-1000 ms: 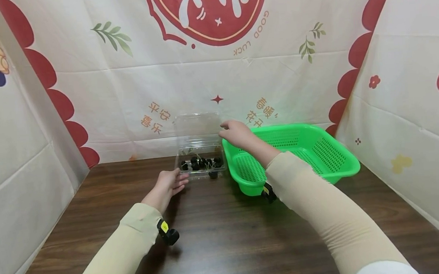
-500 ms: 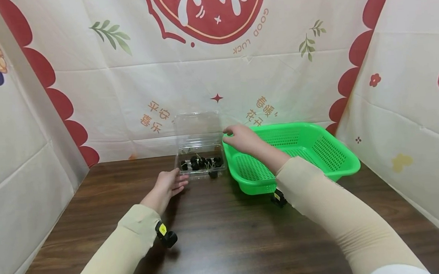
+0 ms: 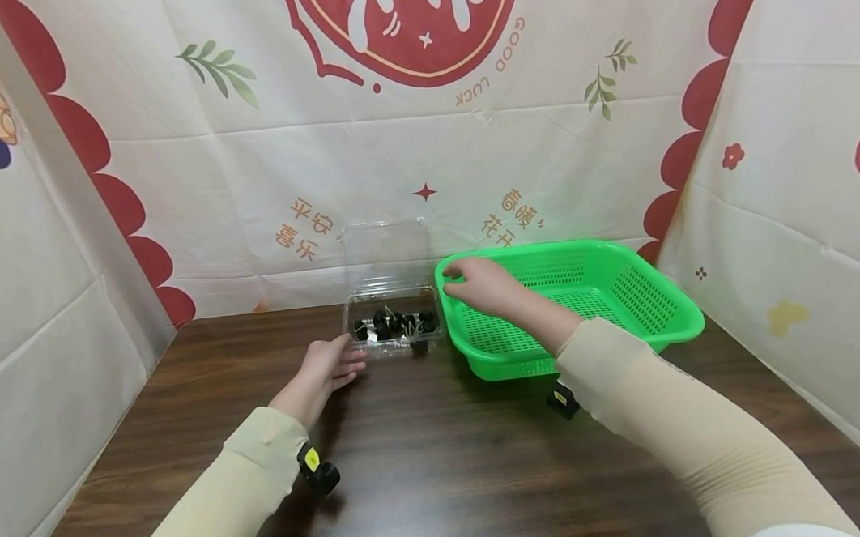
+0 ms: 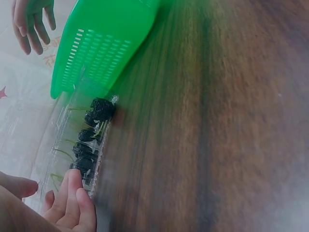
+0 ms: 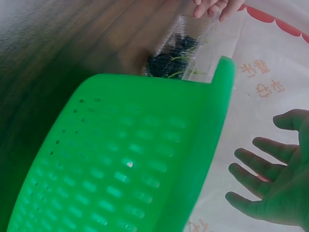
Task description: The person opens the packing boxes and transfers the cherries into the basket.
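Observation:
A clear plastic clamshell box (image 3: 394,347) stands at the back of the table with its lid (image 3: 387,250) raised. Inside lie several dark, cherry-like fruits (image 3: 395,322) with thin green stems, seen closer in the left wrist view as black fruits (image 4: 86,151). My left hand (image 3: 327,369) is at the box's front left corner, fingers extended and fingertips right at the wall. Over the left rim of the green plastic basket (image 3: 575,249) hovers my right hand (image 3: 483,283). In the right wrist view this hand (image 5: 282,176) has spread fingers, with nothing in them.
The basket stands right beside the box, its perforated side (image 5: 116,164) filling much of the right wrist view. A printed cloth (image 3: 285,146) hangs close behind both. The dark wooden table (image 3: 426,463) stretches toward me in front.
My right hand has drawn back rightward from beside the raised lid to above the basket's left rim. The left hand has shifted slightly left and toward me.

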Demonstrator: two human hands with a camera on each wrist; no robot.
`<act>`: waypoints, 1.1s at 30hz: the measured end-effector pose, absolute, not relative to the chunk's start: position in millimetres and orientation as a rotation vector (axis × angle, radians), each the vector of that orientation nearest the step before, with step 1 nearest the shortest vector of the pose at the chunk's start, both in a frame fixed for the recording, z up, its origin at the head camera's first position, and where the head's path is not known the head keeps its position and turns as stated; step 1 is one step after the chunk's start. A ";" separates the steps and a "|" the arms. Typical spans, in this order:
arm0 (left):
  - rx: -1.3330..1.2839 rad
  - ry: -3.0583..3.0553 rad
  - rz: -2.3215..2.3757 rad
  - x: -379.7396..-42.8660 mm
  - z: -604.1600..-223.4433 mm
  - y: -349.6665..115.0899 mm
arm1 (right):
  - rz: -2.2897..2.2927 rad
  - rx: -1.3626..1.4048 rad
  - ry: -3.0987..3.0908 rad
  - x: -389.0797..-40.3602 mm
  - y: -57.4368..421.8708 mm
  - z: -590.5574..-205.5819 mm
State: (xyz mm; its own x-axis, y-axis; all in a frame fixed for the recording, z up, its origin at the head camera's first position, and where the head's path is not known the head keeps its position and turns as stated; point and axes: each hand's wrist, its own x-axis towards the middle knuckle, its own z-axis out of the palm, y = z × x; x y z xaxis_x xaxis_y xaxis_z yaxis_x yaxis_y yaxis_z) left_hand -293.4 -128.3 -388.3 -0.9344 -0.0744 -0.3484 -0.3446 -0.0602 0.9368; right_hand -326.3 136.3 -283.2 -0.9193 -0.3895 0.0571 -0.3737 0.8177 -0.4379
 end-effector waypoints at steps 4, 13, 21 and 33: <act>-0.446 2.035 2.074 -290.5 -389.7 -129.6 | -0.667 -0.649 2.956 -321.7 138.8 -286.0; -0.389 2.124 2.014 -283.2 -391.1 -133.9 | -0.636 -0.659 2.957 -312.3 143.6 -292.3; -0.279 2.241 1.954 -277.3 -400.3 -138.8 | -0.619 -0.694 2.969 -306.8 151.1 -300.3; -0.154 2.739 1.543 -279.4 -412.6 -136.3 | -0.629 -0.686 2.981 -299.9 158.9 -310.0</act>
State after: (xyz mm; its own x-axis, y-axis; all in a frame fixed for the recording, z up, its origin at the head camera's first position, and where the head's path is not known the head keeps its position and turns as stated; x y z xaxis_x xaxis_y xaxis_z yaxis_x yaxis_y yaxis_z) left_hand -279.4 -136.3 -412.6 -0.9952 -0.0878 -0.0433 -0.0825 0.5145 0.8535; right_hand -299.9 158.9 -310.0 -0.9033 -0.4231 0.0706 -0.4155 0.8224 -0.3887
